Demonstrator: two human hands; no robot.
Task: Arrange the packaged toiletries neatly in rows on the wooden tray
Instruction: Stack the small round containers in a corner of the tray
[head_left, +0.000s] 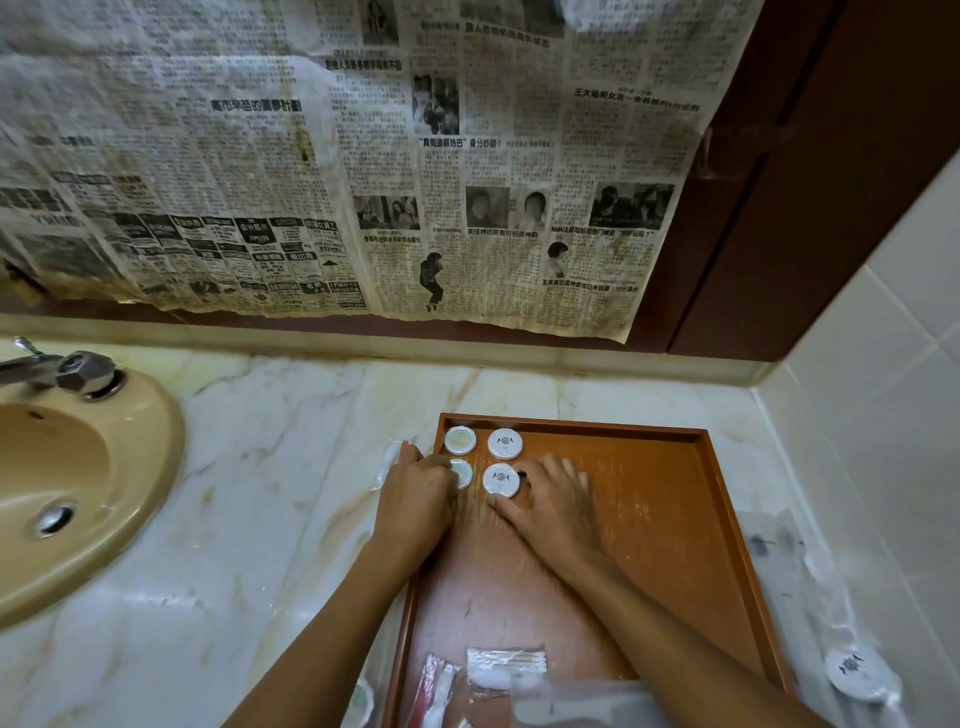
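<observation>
Toiletries: cotton-swab packet sits at the wooden tray near edge. Further in, left hand curls on a round soap, right hand lies flat touching another soap. Two more soaps fill the far-left corner.

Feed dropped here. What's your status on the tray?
Left hand on third soap puck, right hand nudging fourth. Two pucks set at tray's far corner. Packets wait near edge.

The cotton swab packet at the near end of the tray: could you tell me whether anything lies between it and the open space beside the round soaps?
Only the right hand and forearm cross above; the tray floor from the cotton swab packet to there is bare.
</observation>
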